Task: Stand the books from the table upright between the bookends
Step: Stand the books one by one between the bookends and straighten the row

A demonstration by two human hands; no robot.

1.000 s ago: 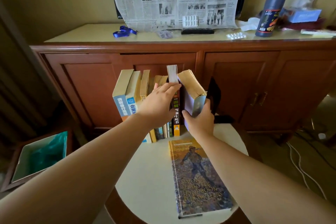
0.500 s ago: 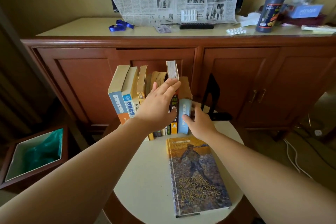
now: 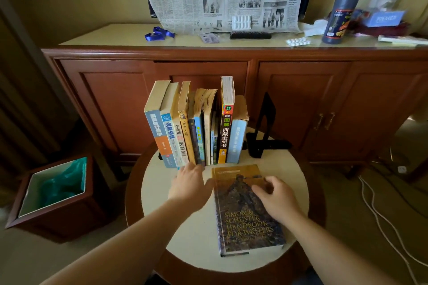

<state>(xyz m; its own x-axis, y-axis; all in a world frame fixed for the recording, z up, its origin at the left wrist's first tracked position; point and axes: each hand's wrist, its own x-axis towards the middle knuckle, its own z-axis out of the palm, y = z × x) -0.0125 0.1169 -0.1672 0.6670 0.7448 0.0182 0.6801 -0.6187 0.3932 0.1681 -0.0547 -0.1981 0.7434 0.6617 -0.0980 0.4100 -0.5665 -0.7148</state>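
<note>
Several books [image 3: 196, 127] stand upright in a row at the back of the round table [image 3: 162, 183]; a pale blue book [image 3: 237, 136] is the rightmost. A black bookend [image 3: 264, 129] stands just right of the row, a small gap apart. The left bookend is mostly hidden behind the books. One large book, the writers' handbook [image 3: 245, 220], lies flat on the table, cover up. My left hand [image 3: 188, 184] hovers with straight fingers by the handbook's left edge, below the row. My right hand [image 3: 276, 199] rests on the handbook's cover, fingers loosely bent.
A wooden cabinet [image 3: 301, 90] stands right behind the table, its top holding a dark bottle [image 3: 342, 7], a remote, pill packs and a hanging newspaper. A wooden bin [image 3: 53, 194] with a green liner sits on the floor at left. White cables [image 3: 379, 215] run across the floor at right.
The pale blue book went from tilted in my right hand to standing at the row's right end. Both hands have let go of the row and dropped down to the flat handbook.
</note>
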